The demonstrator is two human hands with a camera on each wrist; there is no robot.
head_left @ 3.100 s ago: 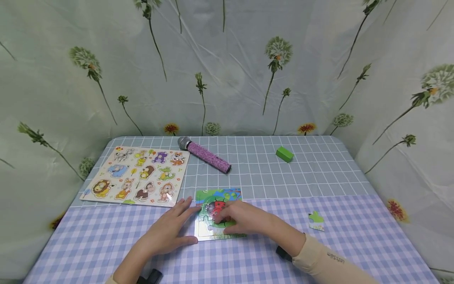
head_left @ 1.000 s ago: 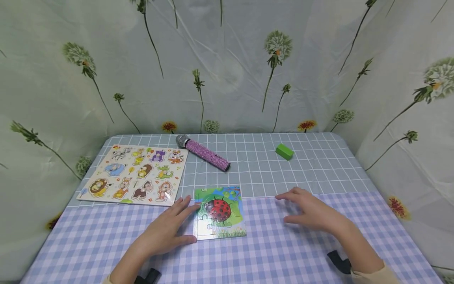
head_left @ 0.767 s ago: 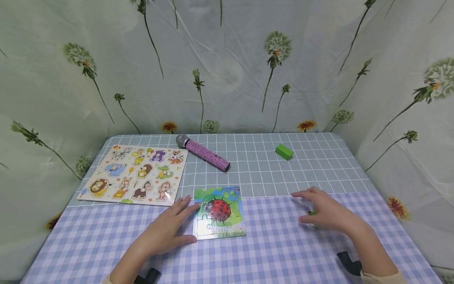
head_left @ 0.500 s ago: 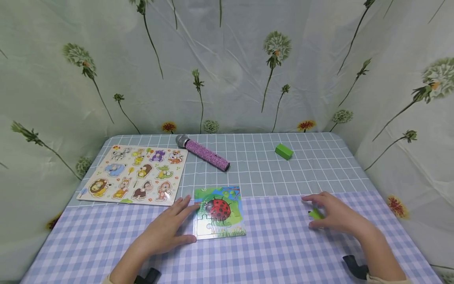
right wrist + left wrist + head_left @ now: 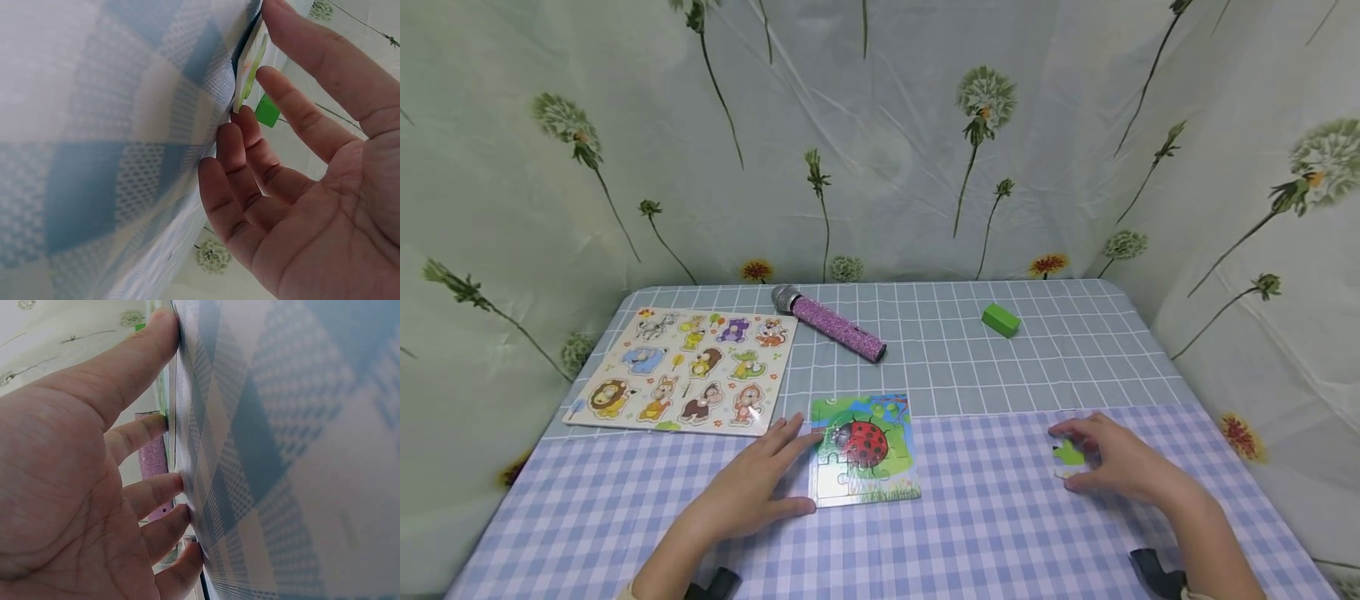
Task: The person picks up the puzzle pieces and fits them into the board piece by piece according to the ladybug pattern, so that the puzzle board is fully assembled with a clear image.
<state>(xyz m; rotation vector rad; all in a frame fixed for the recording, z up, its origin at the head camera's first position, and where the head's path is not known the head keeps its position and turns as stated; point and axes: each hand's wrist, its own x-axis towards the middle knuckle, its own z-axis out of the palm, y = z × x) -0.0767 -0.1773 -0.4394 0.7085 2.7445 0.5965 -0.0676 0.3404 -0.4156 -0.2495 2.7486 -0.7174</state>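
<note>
A small square ladybug jigsaw puzzle (image 5: pixel 867 446) lies flat in the middle of the table; its lower left part is pale and shiny, marked with piece outlines. My left hand (image 5: pixel 756 479) rests at its left side, fingers spread, with the fingertips and thumb at the edge. Over to the right, a loose green-and-white puzzle piece (image 5: pixel 1066 456) lies on the checked cloth. My right hand (image 5: pixel 1116 462) reaches round it, thumb by its near edge and index finger beyond its far edge. In the right wrist view the piece (image 5: pixel 250 65) shows edge-on between thumb and fingers.
A board of animal pieces (image 5: pixel 681 371) lies at the back left. Beside it is a pink glittery microphone (image 5: pixel 838 327), and a green block (image 5: pixel 1002 321) stands at the back right. The blue checked cloth (image 5: pixel 970 533) covers the near part of the table.
My right hand has left the ladybug puzzle and moved right to the loose piece, its thumb and fingers coming around it. My left hand has stayed at the puzzle's left edge.
</note>
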